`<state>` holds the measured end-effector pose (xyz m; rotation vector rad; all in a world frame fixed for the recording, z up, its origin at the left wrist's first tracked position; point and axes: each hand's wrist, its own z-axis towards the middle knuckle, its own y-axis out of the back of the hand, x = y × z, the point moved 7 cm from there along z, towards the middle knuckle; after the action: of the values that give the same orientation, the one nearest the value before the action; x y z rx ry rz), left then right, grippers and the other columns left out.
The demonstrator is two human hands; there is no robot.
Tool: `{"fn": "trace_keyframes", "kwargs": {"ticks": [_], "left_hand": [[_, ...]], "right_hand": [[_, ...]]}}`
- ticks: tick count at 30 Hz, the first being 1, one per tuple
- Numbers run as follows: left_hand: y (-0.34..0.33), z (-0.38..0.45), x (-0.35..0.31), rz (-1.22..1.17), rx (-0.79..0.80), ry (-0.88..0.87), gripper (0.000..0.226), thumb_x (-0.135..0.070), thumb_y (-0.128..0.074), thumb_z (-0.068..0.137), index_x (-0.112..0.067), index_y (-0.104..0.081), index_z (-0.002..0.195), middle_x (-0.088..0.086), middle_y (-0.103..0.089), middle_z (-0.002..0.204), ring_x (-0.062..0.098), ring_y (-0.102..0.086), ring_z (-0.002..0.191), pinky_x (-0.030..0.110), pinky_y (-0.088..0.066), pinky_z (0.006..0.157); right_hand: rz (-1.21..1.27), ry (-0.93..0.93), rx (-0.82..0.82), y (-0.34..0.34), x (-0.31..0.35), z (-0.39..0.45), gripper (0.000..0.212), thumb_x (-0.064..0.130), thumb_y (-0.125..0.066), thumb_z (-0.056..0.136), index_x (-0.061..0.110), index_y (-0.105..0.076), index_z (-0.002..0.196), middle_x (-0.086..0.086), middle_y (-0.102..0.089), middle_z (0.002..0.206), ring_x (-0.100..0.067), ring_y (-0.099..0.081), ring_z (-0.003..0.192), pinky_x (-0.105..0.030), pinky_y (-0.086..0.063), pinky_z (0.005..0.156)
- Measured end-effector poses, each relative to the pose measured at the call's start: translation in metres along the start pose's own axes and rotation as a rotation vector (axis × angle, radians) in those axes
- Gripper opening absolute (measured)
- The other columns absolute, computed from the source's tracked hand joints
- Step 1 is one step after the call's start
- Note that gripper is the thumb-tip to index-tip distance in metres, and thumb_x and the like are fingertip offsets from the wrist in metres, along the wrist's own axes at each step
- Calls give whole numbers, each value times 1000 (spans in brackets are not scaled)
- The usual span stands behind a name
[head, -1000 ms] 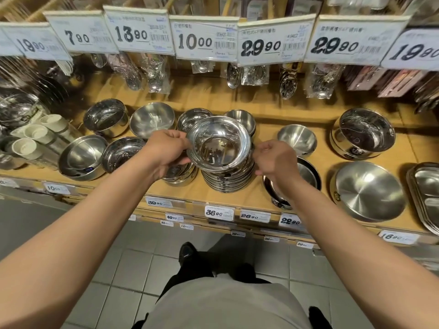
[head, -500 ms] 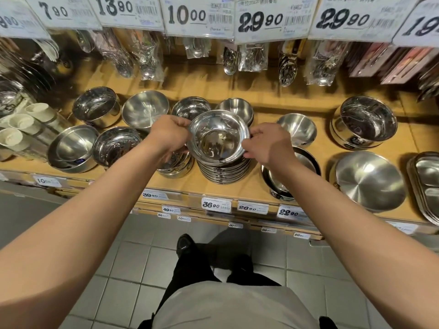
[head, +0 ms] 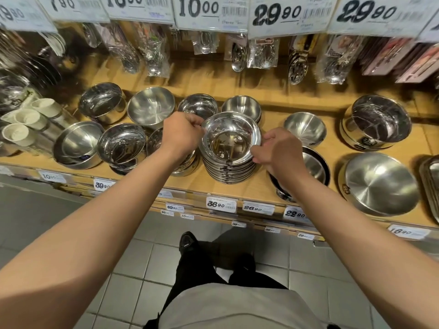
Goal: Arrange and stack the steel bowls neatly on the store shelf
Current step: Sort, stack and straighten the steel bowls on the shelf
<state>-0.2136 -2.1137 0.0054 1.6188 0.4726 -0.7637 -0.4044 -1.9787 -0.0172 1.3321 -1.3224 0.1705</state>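
A stack of shiny steel bowls (head: 228,170) stands near the front of the wooden shelf (head: 259,188). Its top bowl (head: 231,138) sits nested on the pile, slightly tilted. My left hand (head: 181,135) grips the top bowl's left rim with curled fingers. My right hand (head: 276,148) pinches its right rim. More steel bowls surround the stack: a wrapped one (head: 121,144) to the left, two smaller ones (head: 198,106) (head: 241,106) behind, and one (head: 305,128) to the right.
Larger steel bowls (head: 380,184) (head: 376,122) sit at the right, and a pan (head: 317,166) lies under my right wrist. White cups (head: 28,122) stand at the far left. Packaged spoons (head: 260,53) hang behind, under price cards (head: 199,9). Price tags (head: 221,204) line the shelf's front edge.
The top bowl has come down onto the stack with both hands still on its rim. The camera has tipped lower and closer to the shelf.
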Motion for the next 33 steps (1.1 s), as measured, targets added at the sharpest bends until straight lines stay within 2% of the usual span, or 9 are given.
{"fn": "trace_keyframes", "kwargs": {"ticks": [4, 9, 12, 15, 20, 25, 27, 30, 33], "left_hand": [[-3, 0, 1, 30, 3, -3, 11, -13, -73, 91, -7, -80, 97, 6, -76, 91, 15, -66, 82, 32, -58, 89], [-4, -8, -3, 124, 60, -58, 9, -12, -74, 88, -13, -80, 94, 6, -76, 85, 23, -67, 74, 36, -58, 76], [-2, -8, -7, 168, 51, -74, 18, -8, -72, 88, -15, -80, 102, 0, -71, 80, 12, -59, 64, 23, -47, 65], [1, -6, -10, 160, 38, -76, 23, -6, -73, 87, -14, -80, 107, 2, -74, 88, 14, -63, 76, 21, -46, 70], [0, -9, -11, 148, 63, -102, 29, -1, -69, 87, -11, -78, 113, 6, -77, 98, 23, -70, 94, 33, -56, 90], [-2, -17, 0, 119, 66, -44, 26, -15, -57, 99, -10, -75, 118, 10, -75, 110, 16, -60, 91, 23, -42, 81], [-7, -22, 6, 84, 92, 0, 27, -19, -53, 102, -13, -75, 116, 10, -75, 108, 18, -60, 87, 26, -43, 77], [-12, -26, 15, 33, 97, 49, 30, -21, -52, 102, -13, -73, 122, 9, -75, 114, 23, -67, 100, 31, -52, 89], [-12, -26, 22, -49, 72, 84, 25, -23, -55, 101, -11, -77, 104, 11, -76, 95, 25, -69, 88, 42, -58, 86]], "right_hand": [[-33, -7, 17, 1, 0, 2, 25, 14, -74, 79, 16, -56, 96, 1, -65, 85, -25, -69, 94, -30, -52, 72], [29, -14, 0, 3, 4, -2, 23, 6, -74, 78, -1, -63, 97, -16, -70, 91, -35, -73, 90, -55, -59, 83], [54, -27, -1, 2, 4, -1, 15, 6, -73, 78, 6, -61, 87, -8, -68, 74, -31, -75, 83, -57, -59, 80], [83, -49, 8, -1, 3, -2, 17, 9, -75, 78, 13, -58, 79, -3, -65, 71, -31, -75, 83, -57, -60, 81], [15, -60, 45, -6, -1, -2, 33, 18, -73, 81, 4, -59, 107, -17, -71, 102, -33, -73, 94, -52, -59, 87], [2, 20, 42, -2, -3, 0, 41, 34, -63, 91, 8, -56, 121, -11, -71, 103, -28, -67, 100, -34, -48, 78], [40, 41, 48, -2, -2, 1, 48, 31, -61, 93, 9, -56, 135, -4, -70, 102, -27, -68, 102, -35, -50, 83], [96, 65, 54, -5, -5, 3, 43, 22, -62, 96, 10, -58, 137, 10, -61, 86, -26, -70, 99, -44, -56, 93], [161, 75, 46, -8, -12, 5, 44, 21, -63, 96, 10, -56, 138, 3, -68, 100, -24, -68, 105, -45, -56, 97]]}}
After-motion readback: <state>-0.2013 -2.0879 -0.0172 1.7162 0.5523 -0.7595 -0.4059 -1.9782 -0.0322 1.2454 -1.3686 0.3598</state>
